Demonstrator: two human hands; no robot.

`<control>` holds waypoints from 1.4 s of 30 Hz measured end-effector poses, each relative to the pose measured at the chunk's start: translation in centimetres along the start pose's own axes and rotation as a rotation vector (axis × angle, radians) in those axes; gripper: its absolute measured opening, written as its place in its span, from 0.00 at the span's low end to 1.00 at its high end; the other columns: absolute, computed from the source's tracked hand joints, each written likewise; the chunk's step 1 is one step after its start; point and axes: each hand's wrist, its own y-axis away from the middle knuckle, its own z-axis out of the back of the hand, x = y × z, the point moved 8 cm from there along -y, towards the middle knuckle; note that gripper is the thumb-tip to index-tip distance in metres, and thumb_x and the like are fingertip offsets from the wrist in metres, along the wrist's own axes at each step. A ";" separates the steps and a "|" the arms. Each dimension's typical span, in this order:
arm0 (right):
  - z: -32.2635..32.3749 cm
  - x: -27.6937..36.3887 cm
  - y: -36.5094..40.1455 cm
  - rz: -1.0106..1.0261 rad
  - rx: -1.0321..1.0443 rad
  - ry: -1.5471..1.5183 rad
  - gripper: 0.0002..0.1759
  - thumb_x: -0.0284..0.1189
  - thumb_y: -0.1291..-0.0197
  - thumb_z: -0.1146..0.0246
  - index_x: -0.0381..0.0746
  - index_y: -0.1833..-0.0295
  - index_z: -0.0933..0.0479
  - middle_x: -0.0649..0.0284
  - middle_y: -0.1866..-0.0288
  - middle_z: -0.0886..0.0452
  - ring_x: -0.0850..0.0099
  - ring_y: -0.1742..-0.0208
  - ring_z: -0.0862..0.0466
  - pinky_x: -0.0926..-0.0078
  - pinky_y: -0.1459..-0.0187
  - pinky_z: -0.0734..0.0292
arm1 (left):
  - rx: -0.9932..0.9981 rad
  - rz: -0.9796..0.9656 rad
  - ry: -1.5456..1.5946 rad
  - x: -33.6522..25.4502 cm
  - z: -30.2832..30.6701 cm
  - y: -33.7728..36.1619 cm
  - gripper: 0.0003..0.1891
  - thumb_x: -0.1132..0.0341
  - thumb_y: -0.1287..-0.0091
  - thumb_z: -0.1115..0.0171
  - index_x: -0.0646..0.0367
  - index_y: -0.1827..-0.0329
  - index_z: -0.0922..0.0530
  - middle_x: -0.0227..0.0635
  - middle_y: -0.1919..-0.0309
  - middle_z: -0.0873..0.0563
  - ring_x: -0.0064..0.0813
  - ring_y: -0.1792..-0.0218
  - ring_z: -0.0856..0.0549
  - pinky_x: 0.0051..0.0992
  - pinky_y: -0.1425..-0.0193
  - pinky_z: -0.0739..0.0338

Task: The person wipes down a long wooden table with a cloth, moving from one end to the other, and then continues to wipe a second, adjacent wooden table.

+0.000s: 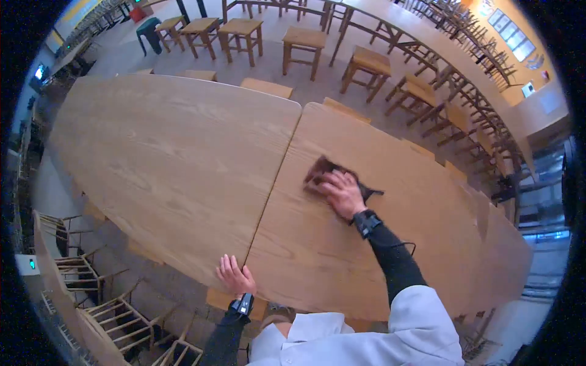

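A dark brown cloth [318, 172] lies bunched on the wooden tabletop [378, 244], right of the seam between two table sections. My right hand [343, 192] presses down on the cloth, its fingers over it; hand and cloth are a little blurred. Part of the cloth sticks out to the right of the hand. At the near edge of the table, close to the seam, my left hand [235, 277] rests with its fingers spread and nothing in it. Both wrists wear a dark strapped device.
Wooden stools [303, 46] stand in a row beyond the far edge, with a green stool [149, 33] at the left end. Another long table [415, 30] runs behind them. Upturned stools [122, 320] sit at the lower left.
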 end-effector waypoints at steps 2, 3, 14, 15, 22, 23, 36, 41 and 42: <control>0.4 -4.1 -3.9 -0.025 0.006 0.009 0.21 0.34 0.45 0.35 0.53 0.43 0.23 0.64 0.34 0.26 0.58 0.30 0.30 0.50 0.32 0.37 | 0.022 -0.026 0.019 -0.4 0.4 -0.3 0.28 0.61 0.34 0.42 0.59 0.31 0.34 0.48 0.30 0.33 0.49 0.28 0.35 0.56 0.26 0.45; -0.1 -6.5 -5.4 -0.041 -0.012 0.029 0.21 0.34 0.44 0.36 0.53 0.42 0.23 0.64 0.34 0.26 0.58 0.30 0.31 0.51 0.32 0.37 | 0.023 -0.009 0.019 -0.1 0.0 0.1 0.28 0.62 0.34 0.43 0.59 0.31 0.35 0.49 0.30 0.33 0.50 0.29 0.35 0.56 0.26 0.46; -5.0 -19.4 -17.8 -0.443 -0.068 0.126 0.23 0.40 0.34 0.44 0.60 0.33 0.29 0.71 0.27 0.32 0.64 0.25 0.36 0.51 0.29 0.42 | 0.045 0.011 -0.046 -0.4 0.4 0.4 0.28 0.61 0.35 0.43 0.58 0.31 0.33 0.48 0.31 0.32 0.49 0.29 0.33 0.57 0.27 0.43; -5.7 -18.8 -18.8 -0.444 -0.045 0.133 0.24 0.40 0.34 0.45 0.60 0.32 0.30 0.71 0.26 0.33 0.65 0.25 0.37 0.50 0.29 0.43 | 0.027 0.012 -0.027 -0.4 0.5 0.1 0.28 0.61 0.35 0.43 0.58 0.32 0.33 0.48 0.31 0.32 0.48 0.29 0.33 0.56 0.27 0.43; -8.2 -10.3 -17.9 -0.352 -0.049 0.140 0.25 0.41 0.35 0.43 0.58 0.32 0.30 0.70 0.25 0.36 0.62 0.24 0.38 0.48 0.26 0.49 | 0.056 0.022 -0.013 -0.8 1.0 -0.3 0.27 0.61 0.35 0.42 0.57 0.32 0.32 0.46 0.31 0.30 0.47 0.29 0.33 0.55 0.27 0.42; -8.2 -8.0 -16.7 -0.323 -0.003 0.136 0.25 0.40 0.36 0.43 0.57 0.33 0.29 0.69 0.25 0.35 0.61 0.25 0.37 0.47 0.26 0.49 | 0.044 0.030 -0.017 -0.6 0.9 -0.2 0.27 0.61 0.35 0.42 0.57 0.33 0.32 0.45 0.32 0.30 0.47 0.29 0.33 0.55 0.27 0.42; -7.1 32.0 7.0 0.057 0.110 -0.203 0.28 0.35 0.47 0.41 0.53 0.37 0.25 0.65 0.28 0.32 0.63 0.24 0.38 0.48 0.25 0.54 | -0.135 0.128 0.751 3.5 2.1 3.1 0.19 0.65 0.27 0.51 0.67 0.37 0.30 0.51 0.34 0.29 0.50 0.32 0.32 0.42 0.25 0.42; -6.3 34.4 10.2 0.143 0.084 -0.144 0.27 0.36 0.46 0.37 0.55 0.37 0.26 0.68 0.27 0.33 0.65 0.26 0.35 0.51 0.28 0.47 | -0.078 0.057 0.641 5.1 4.3 8.3 0.18 0.67 0.28 0.48 0.65 0.39 0.28 0.51 0.35 0.29 0.50 0.33 0.31 0.45 0.28 0.39; -5.7 34.3 10.7 0.149 0.054 -0.174 0.27 0.35 0.46 0.37 0.55 0.38 0.26 0.68 0.27 0.33 0.65 0.27 0.35 0.51 0.28 0.47 | -0.071 0.054 0.561 5.8 4.2 8.9 0.18 0.66 0.29 0.47 0.65 0.39 0.28 0.51 0.35 0.29 0.51 0.34 0.30 0.46 0.29 0.38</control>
